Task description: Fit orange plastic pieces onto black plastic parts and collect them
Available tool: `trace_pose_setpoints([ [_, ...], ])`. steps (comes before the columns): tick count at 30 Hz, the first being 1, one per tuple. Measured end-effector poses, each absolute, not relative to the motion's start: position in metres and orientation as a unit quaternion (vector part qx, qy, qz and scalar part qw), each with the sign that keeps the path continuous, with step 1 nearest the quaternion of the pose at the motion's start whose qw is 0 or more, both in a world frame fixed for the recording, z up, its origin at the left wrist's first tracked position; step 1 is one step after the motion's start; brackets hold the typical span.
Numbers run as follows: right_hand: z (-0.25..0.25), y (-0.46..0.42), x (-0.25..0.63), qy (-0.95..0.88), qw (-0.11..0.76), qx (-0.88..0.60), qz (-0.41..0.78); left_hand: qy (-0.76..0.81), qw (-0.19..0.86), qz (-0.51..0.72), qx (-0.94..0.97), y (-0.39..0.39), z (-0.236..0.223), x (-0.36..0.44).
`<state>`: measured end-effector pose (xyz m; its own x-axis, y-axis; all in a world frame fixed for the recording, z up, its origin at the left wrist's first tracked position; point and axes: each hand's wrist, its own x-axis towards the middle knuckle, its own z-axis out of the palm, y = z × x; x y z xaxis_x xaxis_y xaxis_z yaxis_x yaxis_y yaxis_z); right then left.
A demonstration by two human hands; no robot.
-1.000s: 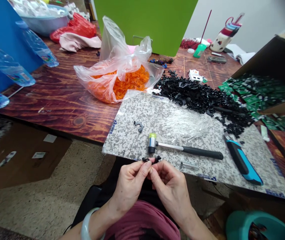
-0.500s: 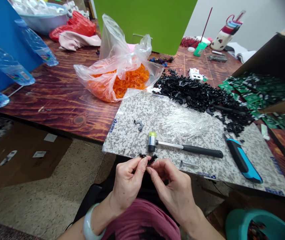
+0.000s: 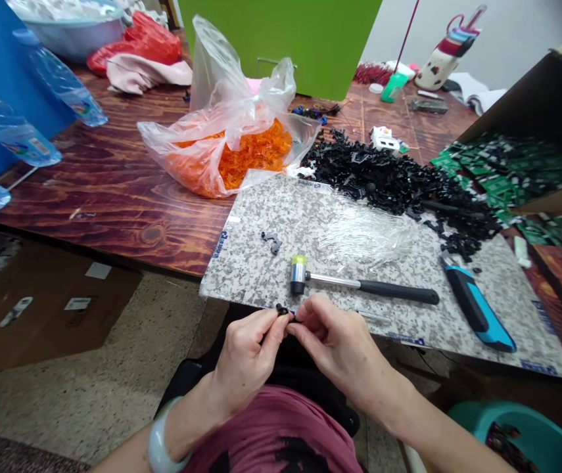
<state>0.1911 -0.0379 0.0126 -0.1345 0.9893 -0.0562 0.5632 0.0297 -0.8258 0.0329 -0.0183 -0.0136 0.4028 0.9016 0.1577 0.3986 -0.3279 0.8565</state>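
Left hand: the left hand [image 3: 244,351] has thumb and index finger pinched on a small black part [image 3: 281,309], one end poking out past the fingertips.
Right hand: the right hand [image 3: 342,341] is pinching the other end, tips right up against the left's, so most of the piece is covered.
Where the part is: held just off the near edge of the speckled board [image 3: 246,276], over the lap.
Board stickers: blue lettering on the edge stickers [image 3: 220,244], same style on several sides, but too small and slanted for me to read, sorry.
Bottle labels: blue bottle label [image 3: 39,148] with a pale printed patch, brand's a blur.
Box labels: white labels [image 3: 77,303] on the brown cardboard [image 3: 54,335] down left, print too tiny to make out.
On the board: yellow-and-black-headed mallet [image 3: 359,284], blue-and-black knife [image 3: 480,305], shiny clear strands [image 3: 364,236], one loose dark piece [image 3: 273,243].
Far edge: big black heap [image 3: 379,174], with a clear bag [image 3: 256,98] of orange bits beside it.
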Motion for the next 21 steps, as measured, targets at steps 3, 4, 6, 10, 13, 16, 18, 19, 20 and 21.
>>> trace_pose_setpoints([
  [3,0.014,-0.034,0.195,-0.69,0.237,-0.577,0.368,0.425,0.379,0.299,0.766,-0.018,-0.011,0.03],
  [4,0.015,-0.032,0.197,-0.708,0.221,-0.566,0.36,0.423,0.385,0.285,0.769,-0.018,-0.009,0.028],
  [6,0.016,-0.031,0.201,-0.749,0.189,-0.537,0.338,0.414,0.411,0.252,0.772,-0.018,-0.004,0.025],
  [10,0.015,-0.032,0.21,-0.81,0.162,-0.469,0.311,0.4,0.483,0.191,0.755,-0.017,0.002,0.021],
  [13,0.007,-0.036,0.214,-0.825,0.222,-0.441,0.275,0.414,0.593,0.178,0.668,-0.015,0.001,0.021],
  [16,-0.005,-0.041,0.215,-0.811,0.305,-0.456,0.204,0.434,0.692,0.203,0.54,-0.013,-0.004,0.024],
  [18,-0.011,-0.046,0.214,-0.785,0.339,-0.485,0.185,0.446,0.711,0.233,0.49,-0.013,-0.007,0.026],
  [19,-0.014,-0.048,0.213,-0.769,0.346,-0.501,0.194,0.449,0.715,0.246,0.475,-0.012,-0.007,0.027],
  [20,-0.016,-0.05,0.212,-0.753,0.352,-0.515,0.21,0.452,0.718,0.257,0.463,-0.011,-0.008,0.027],
  [21,-0.017,-0.052,0.211,-0.737,0.354,-0.528,0.23,0.454,0.72,0.264,0.454,-0.011,-0.008,0.027],
])
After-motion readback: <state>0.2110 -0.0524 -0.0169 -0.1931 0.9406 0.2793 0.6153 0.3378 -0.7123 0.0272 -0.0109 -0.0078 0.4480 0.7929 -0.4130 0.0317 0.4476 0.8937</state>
